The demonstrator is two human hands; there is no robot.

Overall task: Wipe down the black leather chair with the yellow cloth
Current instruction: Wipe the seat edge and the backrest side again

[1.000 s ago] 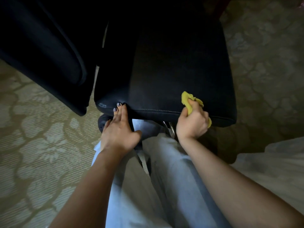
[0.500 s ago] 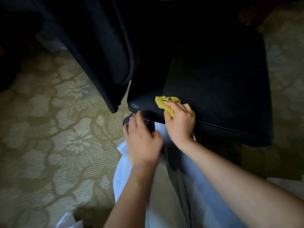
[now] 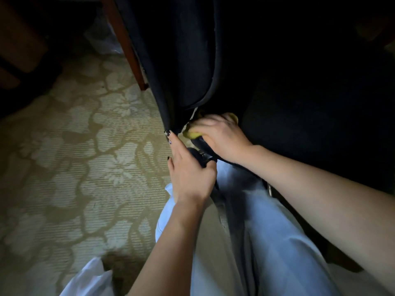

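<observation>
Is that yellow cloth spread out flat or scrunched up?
Scrunched: the yellow cloth shows only as small lumps bulging out around the gripping right hand.

Beige carpet (image 3: 74, 167) with a pale floral pattern covers the floor; a reddish wooden leg (image 3: 126, 43) slants down onto it at top. A white plastic bag (image 3: 89, 280) lies at the lower edge, just beside light blue trousers (image 3: 277, 242).

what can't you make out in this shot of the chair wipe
Head view:
- cloth: mostly covered by the right hand holding it; only two yellow bits show.
- Right fingers: motion-blurred.
- chair: the seat is lost in darkness and cut off by the top and right edges.
- left hand: thumb hidden behind a dark part under the seat; grip unclear.
</observation>
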